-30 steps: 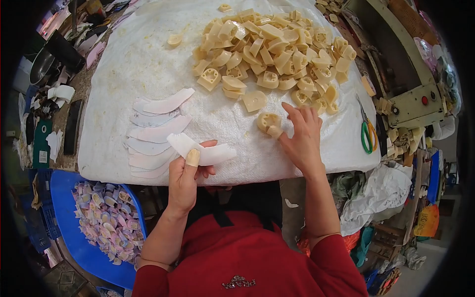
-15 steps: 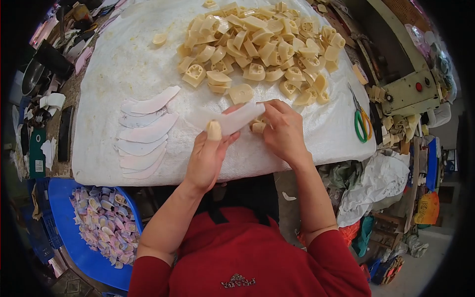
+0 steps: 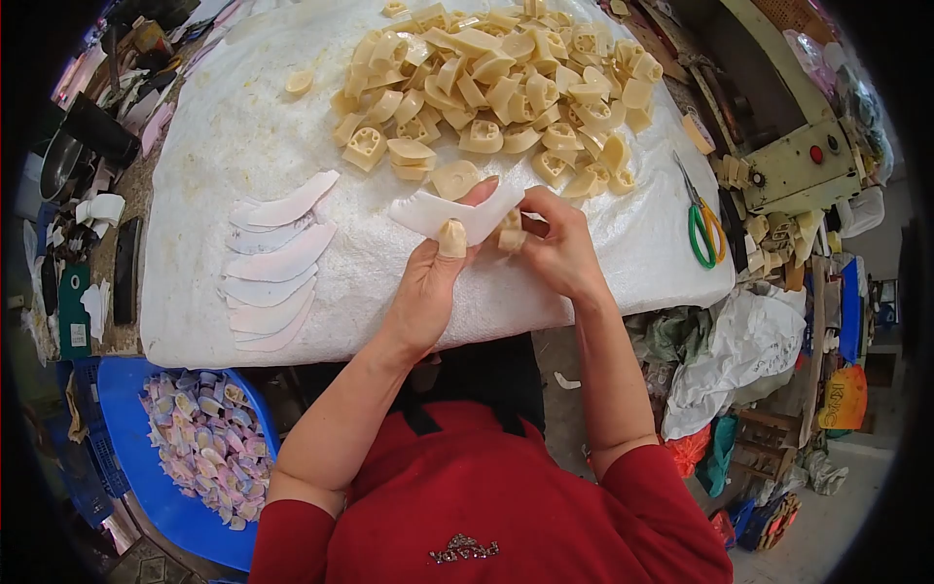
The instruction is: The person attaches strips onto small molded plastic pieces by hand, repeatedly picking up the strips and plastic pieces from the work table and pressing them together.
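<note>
A curved white strip [image 3: 413, 212] is pinched in my left hand [image 3: 424, 292], its thumb lying over the front in a cream finger cover [image 3: 451, 239]. Close to the strip's right end, my right hand [image 3: 562, 243] has its fingers closed around a small cream moulded block [image 3: 511, 234], which looks like a shoe heel and is slightly blurred. Part of the block is behind the strip and fingers, and I cannot tell whether the two touch. Several similar pale curved strips [image 3: 277, 258] lie overlapped in a column on the left of the table.
A heap of cream heel-like blocks [image 3: 496, 88] covers the far part of the white-covered table [image 3: 195, 321]. Scissors [image 3: 699, 219] with green and orange handles rest at the right. A blue tub [image 3: 122, 428] of pink and purple covered pieces stands below left. A machine box [image 3: 803, 165] is beyond the right edge.
The strip in my left hand has turned, its left end now showing clearly as a curve. Both hands have shifted slightly, and more of the block at my right fingers shows.
</note>
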The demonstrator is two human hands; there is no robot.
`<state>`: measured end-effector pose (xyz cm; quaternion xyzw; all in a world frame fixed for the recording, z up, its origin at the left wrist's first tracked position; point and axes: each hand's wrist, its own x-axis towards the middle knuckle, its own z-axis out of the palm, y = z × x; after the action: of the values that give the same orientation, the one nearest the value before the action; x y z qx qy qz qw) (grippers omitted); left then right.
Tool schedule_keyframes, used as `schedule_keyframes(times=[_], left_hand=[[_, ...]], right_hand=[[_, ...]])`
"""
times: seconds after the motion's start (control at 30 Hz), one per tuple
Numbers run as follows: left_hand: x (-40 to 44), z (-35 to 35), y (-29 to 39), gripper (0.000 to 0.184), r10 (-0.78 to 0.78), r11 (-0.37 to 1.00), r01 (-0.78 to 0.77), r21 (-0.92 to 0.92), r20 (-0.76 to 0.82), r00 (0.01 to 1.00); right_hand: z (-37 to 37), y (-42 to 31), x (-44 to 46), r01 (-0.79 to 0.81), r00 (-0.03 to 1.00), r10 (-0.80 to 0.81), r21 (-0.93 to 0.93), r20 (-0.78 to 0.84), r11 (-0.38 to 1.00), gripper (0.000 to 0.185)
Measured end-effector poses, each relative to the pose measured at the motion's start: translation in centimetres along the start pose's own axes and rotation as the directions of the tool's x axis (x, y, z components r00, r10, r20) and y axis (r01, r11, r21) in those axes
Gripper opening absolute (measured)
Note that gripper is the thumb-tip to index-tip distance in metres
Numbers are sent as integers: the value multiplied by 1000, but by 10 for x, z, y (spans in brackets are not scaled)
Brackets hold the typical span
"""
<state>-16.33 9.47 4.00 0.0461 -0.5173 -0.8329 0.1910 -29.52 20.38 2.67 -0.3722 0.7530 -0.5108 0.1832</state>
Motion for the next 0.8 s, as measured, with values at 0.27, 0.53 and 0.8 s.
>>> schedule_keyframes(times=[0.27,0.53,0.8], left_hand=[[9,10,-18,49,388,743,-401,535,144,910],[12,-8,-25,43,663,404,-543,736,173,728],[-1,12,2,54,441,880,-350,322,-279,853]], right_hand=[[24,-1,-27,-88,954,282,800,-104,594,51],[63,-20,-36,-78,986,161,707,-51,703,36],[63,-42,-36,24,984,66,492,-163,870,43]])
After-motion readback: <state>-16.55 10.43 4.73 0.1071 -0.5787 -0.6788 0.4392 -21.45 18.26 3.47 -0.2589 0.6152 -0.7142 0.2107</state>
